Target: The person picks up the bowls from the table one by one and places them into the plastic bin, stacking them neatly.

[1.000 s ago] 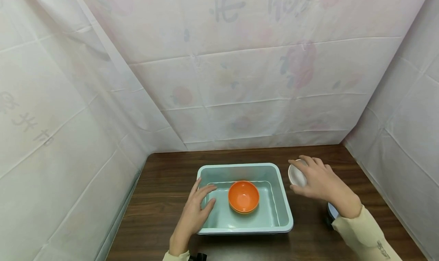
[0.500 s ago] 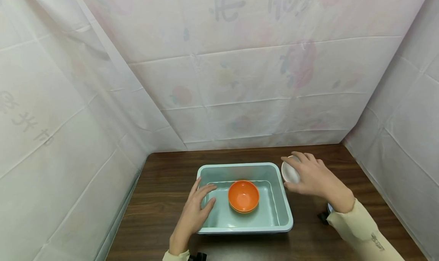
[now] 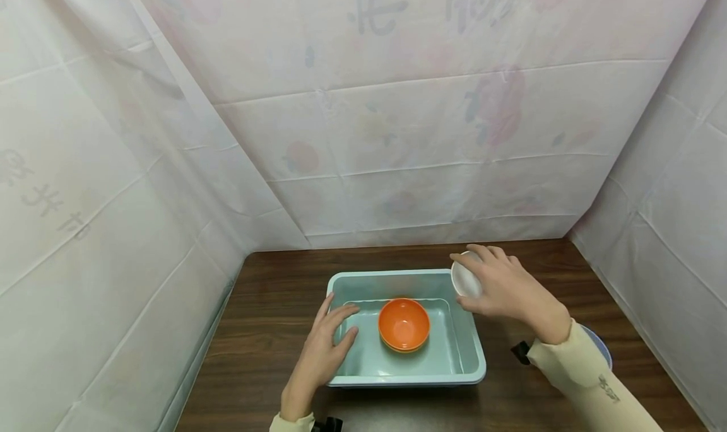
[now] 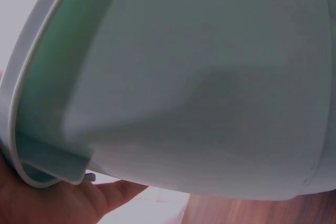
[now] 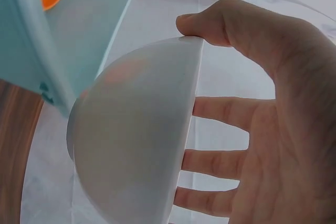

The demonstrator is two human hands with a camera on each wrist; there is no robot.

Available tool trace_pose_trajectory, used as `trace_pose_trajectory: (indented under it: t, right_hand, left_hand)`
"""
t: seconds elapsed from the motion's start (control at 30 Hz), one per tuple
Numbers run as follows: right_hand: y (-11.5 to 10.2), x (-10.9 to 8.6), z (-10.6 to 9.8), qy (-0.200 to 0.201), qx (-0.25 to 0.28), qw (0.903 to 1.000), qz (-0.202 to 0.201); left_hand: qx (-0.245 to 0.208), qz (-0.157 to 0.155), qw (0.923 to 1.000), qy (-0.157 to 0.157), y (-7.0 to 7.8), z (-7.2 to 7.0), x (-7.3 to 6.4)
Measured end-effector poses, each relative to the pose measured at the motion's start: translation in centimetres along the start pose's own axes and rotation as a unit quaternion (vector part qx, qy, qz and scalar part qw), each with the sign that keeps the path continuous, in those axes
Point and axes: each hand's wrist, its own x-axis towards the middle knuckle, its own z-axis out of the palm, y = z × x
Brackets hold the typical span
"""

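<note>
As the head view shows, the left hand (image 3: 319,351) rests, fingers loosely spread, at the tub (image 3: 397,380), an orange bowl (image 3: 404,323) inside, while the right hand (image 3: 505,295) holds a white bowl (image 3: 466,282), tilted, near the far right corner. From the left wrist, that hand meets the rim (light pressure should do). From the right wrist, thumb and fingers pinch the white bowl; best keep it clear of the rim.

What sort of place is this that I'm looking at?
Likely a makeshift, screened-off tabletop workspace, though I can't tell what building. Pale sheets with faint prints rise behind and beside a dark wood table, where a teal tub holding an orange bowl sits.
</note>
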Motion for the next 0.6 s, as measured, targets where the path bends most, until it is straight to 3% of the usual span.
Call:
trace_pose_trajectory:
  t: [0.6]
  right_hand:
    - [-2.9,2.8,1.3,-0.006,0.020,0.9976,-0.065]
  left_hand:
    - [0.008,0.013,0.9999,0.005,-0.1,0.0,-0.1]
